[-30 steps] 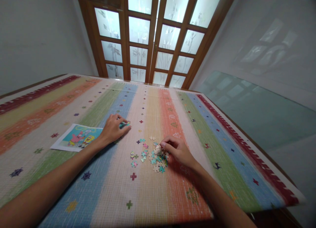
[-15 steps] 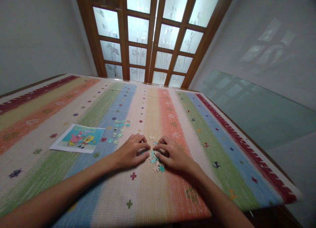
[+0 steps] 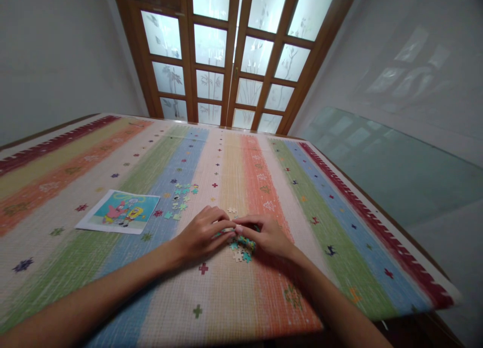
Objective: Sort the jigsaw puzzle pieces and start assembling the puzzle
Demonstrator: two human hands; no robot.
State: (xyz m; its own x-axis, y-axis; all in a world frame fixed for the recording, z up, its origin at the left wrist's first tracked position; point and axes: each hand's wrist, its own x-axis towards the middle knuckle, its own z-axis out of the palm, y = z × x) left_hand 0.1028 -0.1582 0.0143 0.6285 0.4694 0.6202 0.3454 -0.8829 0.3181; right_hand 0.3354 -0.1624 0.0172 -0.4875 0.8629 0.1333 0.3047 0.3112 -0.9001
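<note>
On striped tablecloth (image 3: pixel 339 197), left hand (image 3: pixel 199 235) & right hand (image 3: pixel 266 236) palms down, fingertips meeting, grips cupped over puzzle pieces (image 3: pixel 241 250).

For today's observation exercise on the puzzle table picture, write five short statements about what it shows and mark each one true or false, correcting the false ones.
1. Both hands meet over the pile of puzzle pieces. True: the left hand and right hand are together there.
2. The reference picture lies to the right of the hands. False: it lies to their left.
3. A smaller group of pieces lies between the picture and the hands. True.
4. The table is covered by a plain white cloth. False: the cloth is striped in many colours.
5. A wooden door with frosted panes stands beyond the table. True.
</note>
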